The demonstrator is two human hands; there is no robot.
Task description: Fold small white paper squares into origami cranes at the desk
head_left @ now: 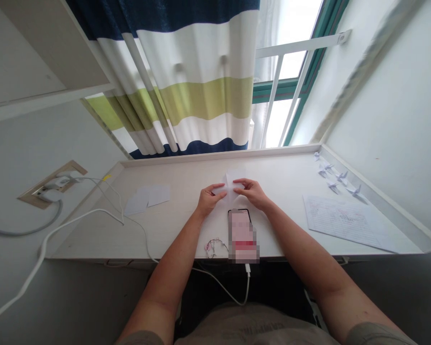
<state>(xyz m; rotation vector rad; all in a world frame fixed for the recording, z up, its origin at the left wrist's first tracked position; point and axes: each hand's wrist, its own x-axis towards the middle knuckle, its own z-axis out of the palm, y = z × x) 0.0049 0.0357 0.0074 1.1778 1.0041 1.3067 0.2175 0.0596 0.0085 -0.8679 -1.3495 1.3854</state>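
Near the middle of the bench (pixel 215 155), a folded sheet of white paper (pixel 230 184) sits between the person's left hand (pixel 207 200) and right hand (pixel 250 193), just behind a phone (pixel 241 235) whose screen is blurred. Both grips are closed on the paper, the fingers coming in from either side and nearly meeting. The step in hand looks like a fold partway through shaping the sheet. Its long axis runs roughly from the bench's back edge toward the front edge, with one point aimed back. The flaps seem to call for staying lined up while a crease is pressed. Small paper cranes (pixel 339 179) lie toward the back right corner, a handwritten sheet (pixel 348 223) in front of them; loose white paper squares (pixel 147 199) lie toward the left edge.
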